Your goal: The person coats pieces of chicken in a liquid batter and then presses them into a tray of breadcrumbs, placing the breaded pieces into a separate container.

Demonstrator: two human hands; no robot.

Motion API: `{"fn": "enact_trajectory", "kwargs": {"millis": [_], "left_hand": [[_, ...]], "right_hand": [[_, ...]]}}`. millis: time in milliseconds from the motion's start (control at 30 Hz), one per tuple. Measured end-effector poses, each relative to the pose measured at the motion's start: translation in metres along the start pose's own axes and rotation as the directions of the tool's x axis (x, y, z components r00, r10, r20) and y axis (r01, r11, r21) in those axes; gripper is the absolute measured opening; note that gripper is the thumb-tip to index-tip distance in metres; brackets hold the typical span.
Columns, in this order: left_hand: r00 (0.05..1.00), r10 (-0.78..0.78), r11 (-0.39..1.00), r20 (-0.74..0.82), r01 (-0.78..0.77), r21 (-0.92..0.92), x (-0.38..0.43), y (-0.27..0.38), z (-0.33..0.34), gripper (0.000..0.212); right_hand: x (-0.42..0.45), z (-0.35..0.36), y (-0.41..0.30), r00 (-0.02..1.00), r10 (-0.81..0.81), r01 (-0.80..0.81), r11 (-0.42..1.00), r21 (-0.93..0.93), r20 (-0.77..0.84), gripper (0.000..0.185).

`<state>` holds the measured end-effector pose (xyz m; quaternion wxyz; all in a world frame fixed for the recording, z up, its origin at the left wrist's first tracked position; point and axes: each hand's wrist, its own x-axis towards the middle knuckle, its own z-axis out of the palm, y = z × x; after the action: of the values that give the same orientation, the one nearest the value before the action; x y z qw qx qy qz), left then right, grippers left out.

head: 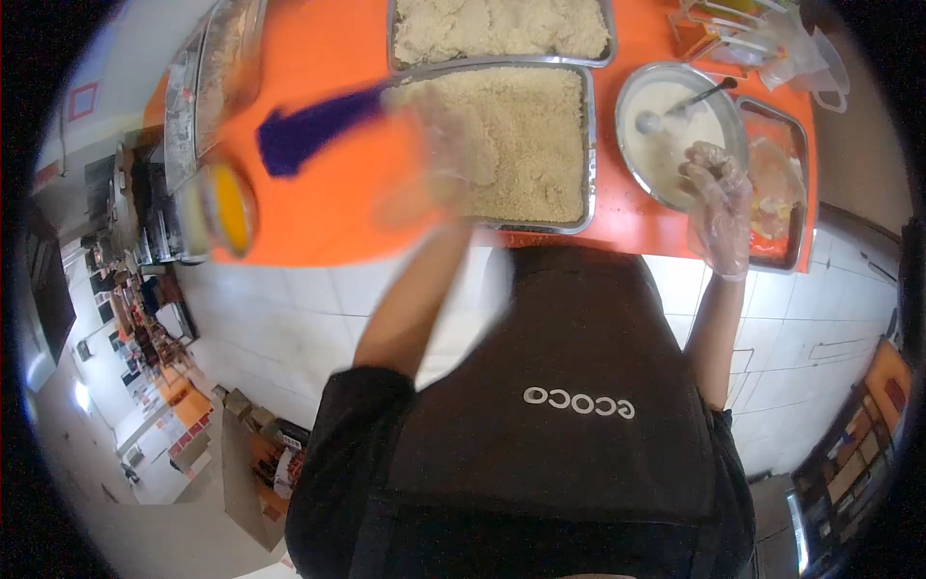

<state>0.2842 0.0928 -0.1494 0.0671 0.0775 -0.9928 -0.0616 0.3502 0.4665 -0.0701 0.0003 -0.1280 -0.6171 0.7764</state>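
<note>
A metal tray of pale, coarse crumbs [532, 163] lies before me on the orange table. My left hand [445, 155], strongly blurred, is at the tray's left side; what it holds, if anything, cannot be made out. Over the near right part of a metal bowl of whitish batter [628, 155] is my right hand [716, 184] in a clear plastic glove, fingers curled; whether something small is between them cannot be told. A dark-handled ladle [702, 98] rests in the batter. Right of the bowl, partly behind my right hand, a metal tray holds pale, wet-looking pieces [774, 192] in reddish liquid.
Another metal tray of crumb-covered food [499, 29] lies beyond the first. At the left are a container with yellow contents [231, 210] and a long clear-sided container [224, 72]. A wire rack [723, 32] and a clear plastic jug [828, 69] stand at the back right.
</note>
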Motion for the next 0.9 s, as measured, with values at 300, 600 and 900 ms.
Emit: {"fn": "enact_trajectory", "kwargs": {"millis": [300, 600, 900], "left_hand": [[0.957, -0.006, 0.903, 0.289, 0.13, -0.409, 0.011, -0.043, -0.01, 0.077], [0.981, 0.156, 0.827, 0.116, -0.066, -0.558, -0.008, -0.005, -0.113, 0.068], [0.979, 0.193, 0.751, 0.069, -0.102, -0.652, 0.097, 0.029, -0.16, 0.074]], "right_hand": [[0.005, 0.006, -0.002, 0.999, 0.031, -0.03, 0.999, 0.027, -0.025, 0.027], [0.0, -0.003, -0.009, 0.998, -0.008, 0.011, 0.999, 0.043, -0.06, 0.029], [0.003, -0.003, -0.008, 0.999, 0.016, -0.014, 0.999, 0.037, -0.044, 0.034]]}}
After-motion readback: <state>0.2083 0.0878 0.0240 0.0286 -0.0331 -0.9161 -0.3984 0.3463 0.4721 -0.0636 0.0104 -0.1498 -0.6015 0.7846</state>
